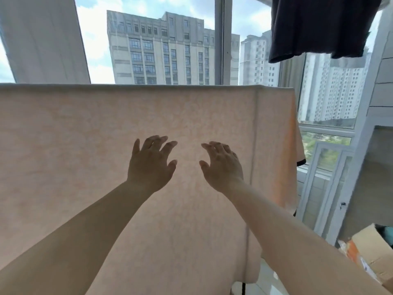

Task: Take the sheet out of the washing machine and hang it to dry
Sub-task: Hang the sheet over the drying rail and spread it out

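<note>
Sheet [85, 145]: draping over its top edge, hanging step seemingly finishing. Left hand [151, 162] and right hand [221, 165]: spreading relaxed fingers, grasping nothing; smoothing probably following.

We have a single head-worn view, wide-angle, and we look straight ahead from close behind a hanging sheet [106, 145] that fills the lower frame. Both forearms reach forward from the bottom edge. Above the sheet's top edge we face out through a window [221, 39] at tall buildings [159, 50].
</note>
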